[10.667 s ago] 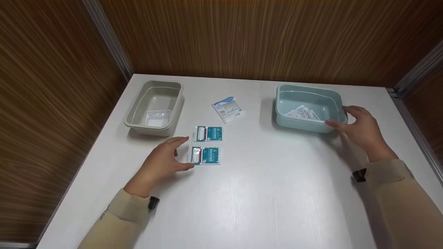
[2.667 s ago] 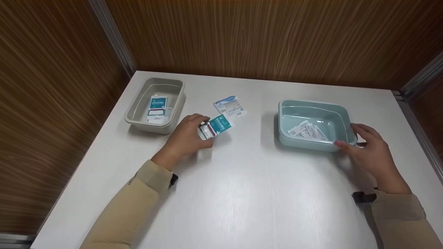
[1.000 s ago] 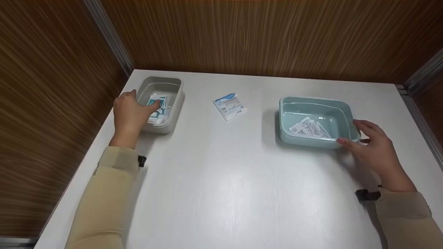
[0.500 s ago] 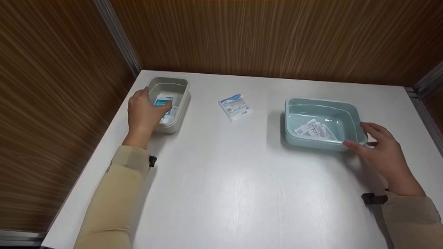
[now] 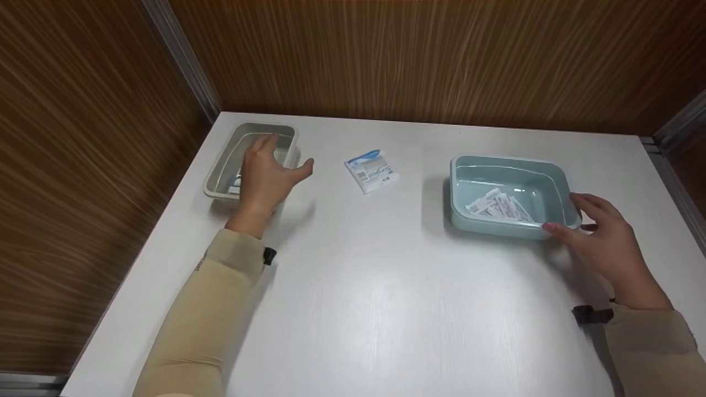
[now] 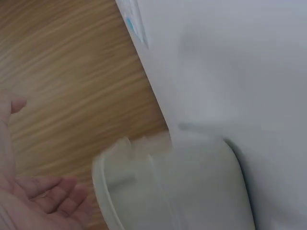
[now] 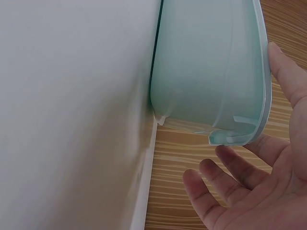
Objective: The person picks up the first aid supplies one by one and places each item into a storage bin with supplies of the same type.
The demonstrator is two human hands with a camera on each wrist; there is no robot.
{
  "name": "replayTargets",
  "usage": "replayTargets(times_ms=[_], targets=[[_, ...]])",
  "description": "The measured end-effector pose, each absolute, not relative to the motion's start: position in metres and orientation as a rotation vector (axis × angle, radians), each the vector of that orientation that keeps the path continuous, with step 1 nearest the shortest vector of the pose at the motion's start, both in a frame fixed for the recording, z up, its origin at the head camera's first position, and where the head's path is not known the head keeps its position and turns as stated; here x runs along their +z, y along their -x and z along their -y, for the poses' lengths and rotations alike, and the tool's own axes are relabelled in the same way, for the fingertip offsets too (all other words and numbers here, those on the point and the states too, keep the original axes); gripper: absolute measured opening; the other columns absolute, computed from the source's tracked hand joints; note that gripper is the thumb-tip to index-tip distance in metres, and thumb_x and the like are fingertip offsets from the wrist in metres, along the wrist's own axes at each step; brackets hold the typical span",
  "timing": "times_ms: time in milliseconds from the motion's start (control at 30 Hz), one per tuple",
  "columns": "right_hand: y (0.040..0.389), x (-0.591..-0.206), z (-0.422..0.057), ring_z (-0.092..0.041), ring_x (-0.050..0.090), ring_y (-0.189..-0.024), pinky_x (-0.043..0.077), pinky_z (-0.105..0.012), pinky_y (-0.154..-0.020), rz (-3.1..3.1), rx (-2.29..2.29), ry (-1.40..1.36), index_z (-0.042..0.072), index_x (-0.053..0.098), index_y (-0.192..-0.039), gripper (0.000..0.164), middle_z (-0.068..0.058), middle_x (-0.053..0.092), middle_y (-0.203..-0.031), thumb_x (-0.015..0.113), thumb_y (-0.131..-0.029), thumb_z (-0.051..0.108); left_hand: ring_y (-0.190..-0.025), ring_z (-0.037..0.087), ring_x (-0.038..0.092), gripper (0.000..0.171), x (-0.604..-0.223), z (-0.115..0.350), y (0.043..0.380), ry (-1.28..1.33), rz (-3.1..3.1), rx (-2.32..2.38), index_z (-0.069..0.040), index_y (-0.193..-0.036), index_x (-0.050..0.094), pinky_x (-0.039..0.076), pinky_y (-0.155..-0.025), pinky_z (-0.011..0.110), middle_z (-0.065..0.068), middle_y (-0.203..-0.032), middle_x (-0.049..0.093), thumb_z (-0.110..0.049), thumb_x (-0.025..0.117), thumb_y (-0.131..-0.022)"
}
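My left hand hovers over the near right part of a beige plastic basin in the head view, thumb and fingers spread, nothing held. Under it, a bit of a teal-and-white packet shows inside the basin; the hand hides the rest. In the left wrist view the fingers stand apart from the basin's rim. My right hand grips the near right corner of a light blue basin, thumb at the front rim and forefinger at the side. Several small white sachets lie inside.
Between the basins lies a white-and-blue packet printed "Surgical" on the white table. Wood-grain panels rise behind the table and at its sides.
The two teal packets left the table; my left hand carried them into the beige basin and let go. It now lifts rightward, fingers spread. Earlier, the blue basin shifted nearer with my right hand.
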State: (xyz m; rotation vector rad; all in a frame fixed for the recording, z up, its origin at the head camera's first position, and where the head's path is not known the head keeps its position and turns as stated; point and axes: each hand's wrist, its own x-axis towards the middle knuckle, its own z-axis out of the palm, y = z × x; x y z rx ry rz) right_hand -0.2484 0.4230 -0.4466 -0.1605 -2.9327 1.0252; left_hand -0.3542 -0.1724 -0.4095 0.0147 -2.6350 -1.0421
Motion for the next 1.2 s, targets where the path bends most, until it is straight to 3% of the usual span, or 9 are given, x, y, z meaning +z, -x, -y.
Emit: replayTargets(times_ms=[233,500,800,1200], targets=[[0.247,-0.447,-0.42,-0.063,0.054,-0.142,0.036,0.005,-0.076,2.924,1.026,0.157,0.004,0.034,-0.176,0.103,-0.029,0.03,-0.183,0.083,-0.101,0.057,-0.168,0.033,0.042,0.097,-0.414,0.13,0.357,0.09,2.736,-1.112,-0.013,-0.171,0.049,0.045,-0.137,0.05,0.011,-0.179,0.045,-0.053,0.09,-0.093],[0.247,-0.449,-0.413,-0.062,0.055,-0.141,0.037,0.006,-0.076,2.914,1.047,0.151,0.005,0.035,-0.176,0.103,-0.029,0.031,-0.182,0.083,-0.101,0.056,-0.164,0.026,0.047,0.097,-0.423,0.103,0.369,0.177,2.821,-1.186,-0.019,-0.172,0.047,0.045,-0.137,0.043,0.004,-0.178,0.047,-0.051,0.092,-0.092],[0.244,-0.448,-0.409,-0.06,0.055,-0.143,0.035,0.004,-0.08,2.905,1.015,0.152,0.003,0.037,-0.175,0.101,-0.029,0.033,-0.181,0.085,-0.101,0.053,-0.159,0.027,0.051,0.102,-0.434,0.094,0.388,0.238,2.871,-1.239,-0.015,-0.173,0.043,0.048,-0.134,0.043,0.006,-0.174,0.048,-0.052,0.092,-0.092],[0.24,-0.448,-0.406,-0.058,0.053,-0.147,0.039,0.003,-0.082,2.903,1.019,0.153,0.004,0.038,-0.175,0.1,-0.028,0.035,-0.181,0.086,-0.101,0.052,-0.162,0.03,0.043,0.119,-0.449,0.089,0.406,0.22,2.98,-1.128,-0.012,-0.173,0.038,0.044,-0.136,0.045,0.008,-0.174,0.046,-0.058,0.099,-0.082]])
